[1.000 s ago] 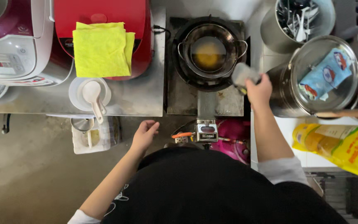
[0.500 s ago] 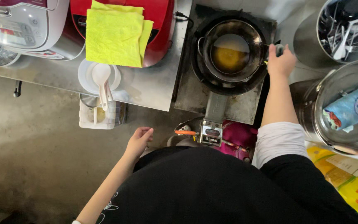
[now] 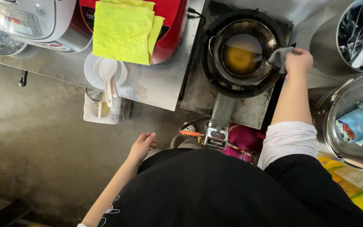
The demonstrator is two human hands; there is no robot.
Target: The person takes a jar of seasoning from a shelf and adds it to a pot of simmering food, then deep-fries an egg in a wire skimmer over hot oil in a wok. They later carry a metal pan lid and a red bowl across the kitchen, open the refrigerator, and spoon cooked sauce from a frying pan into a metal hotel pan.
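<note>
Gripping grey cloth (image 3: 279,56) in my right hand (image 3: 299,62), fingers pinched on wok (image 3: 242,52) rim at 3 o'clock. Wok on burner (image 3: 236,90): likely heavy, hot, oil slippery; hold rim through cloth. My left hand (image 3: 141,145) loosely curled, empty.

A working kitchen, probably a small eatery: a gas burner (image 3: 232,101) under a wok (image 3: 242,52), rice cookers (image 3: 22,21), a utensil tub (image 3: 360,33).
</note>
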